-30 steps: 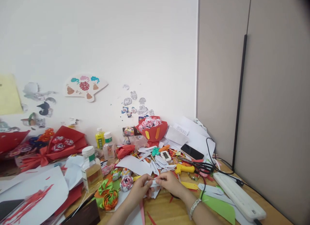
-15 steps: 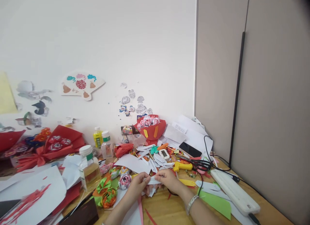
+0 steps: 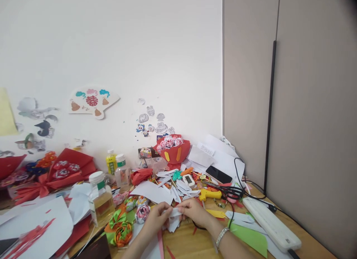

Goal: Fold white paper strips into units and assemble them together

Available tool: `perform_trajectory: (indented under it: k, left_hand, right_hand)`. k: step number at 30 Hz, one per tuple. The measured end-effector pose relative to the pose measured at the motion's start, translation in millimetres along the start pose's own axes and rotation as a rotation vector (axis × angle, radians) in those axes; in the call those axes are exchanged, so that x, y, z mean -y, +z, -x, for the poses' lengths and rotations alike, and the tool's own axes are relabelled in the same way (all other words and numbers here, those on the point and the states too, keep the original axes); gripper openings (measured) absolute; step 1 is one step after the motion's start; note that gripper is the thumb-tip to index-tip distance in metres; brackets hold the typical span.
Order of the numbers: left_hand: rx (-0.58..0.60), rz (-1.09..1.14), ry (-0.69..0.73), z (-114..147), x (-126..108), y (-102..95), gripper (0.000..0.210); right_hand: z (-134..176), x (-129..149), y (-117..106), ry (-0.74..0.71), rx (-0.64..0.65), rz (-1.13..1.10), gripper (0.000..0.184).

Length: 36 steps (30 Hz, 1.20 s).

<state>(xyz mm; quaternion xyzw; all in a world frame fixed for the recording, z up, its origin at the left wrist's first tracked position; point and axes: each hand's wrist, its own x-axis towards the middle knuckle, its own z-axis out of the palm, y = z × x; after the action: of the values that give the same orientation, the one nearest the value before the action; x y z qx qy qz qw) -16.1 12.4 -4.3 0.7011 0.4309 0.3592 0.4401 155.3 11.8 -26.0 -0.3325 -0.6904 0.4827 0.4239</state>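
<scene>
A small folded strip of white paper point(image 3: 175, 212) is stretched between my two hands, low in the middle of the view. My left hand point(image 3: 158, 218) pinches its left end with thumb and forefinger. At the other end, my right hand point(image 3: 192, 211) is closed on the strip; a silver bracelet point(image 3: 222, 237) circles that wrist. Just below the strip lies another piece of white paper point(image 3: 174, 224). Left of my left hand sit a pink-and-white paper rose point(image 3: 142, 213) and an orange-and-green paper flower point(image 3: 122, 233). Parts of both hands' fingers are hidden.
A yellow glue gun point(image 3: 209, 194), black cables point(image 3: 232, 192) and a phone point(image 3: 219, 174) lie right of the paper scraps. A white power strip point(image 3: 272, 225) runs along the right side. A bottle of amber liquid point(image 3: 102, 203) stands left. Behind is a red paper bouquet point(image 3: 173, 155).
The view has tilted up slightly. Both hands still hold the white strip, and my fingers have shifted a little on it, showing more of the paper below.
</scene>
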Motion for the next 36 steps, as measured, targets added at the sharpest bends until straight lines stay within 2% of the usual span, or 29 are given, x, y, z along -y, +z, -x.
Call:
perform_trajectory:
  k: [3,10,16,22,27,31,36]
  left_hand:
    - [-0.01,-0.091,0.02,0.5,-0.1,1.4,0.036]
    - [0.005,-0.088,0.015,2.1,-0.3,2.0,0.034]
    - [-0.042,-0.111,-0.001,0.4,0.8,-3.1,0.037]
    - [0.001,-0.056,-0.038,-0.9,2.5,-4.8,0.04]
    - [-0.024,0.016,-0.107,-0.9,-0.4,-7.6,0.044]
    - [0.036,0.142,-0.169,-0.7,-2.4,-9.8,0.046]
    - [0.102,0.23,-0.161,2.1,-3.8,-11.3,0.047]
  right_hand:
    - [-1.1,-4.4,4.0,0.023,0.02,0.008,0.026]
    - [-4.9,-11.9,5.8,0.001,0.058,0.045,0.022]
    - [-3.0,-11.5,1.8,-0.002,0.062,0.04,0.022]
    - [-4.4,-15.4,1.1,-0.011,0.051,0.055,0.021]
    - [-4.6,-13.8,0.6,0.0,0.013,0.059,0.026]
    - [-5.0,-12.8,-1.1,0.001,-0.029,0.103,0.026]
    - [-4.7,-10.6,-2.7,0.006,-0.06,0.156,0.022]
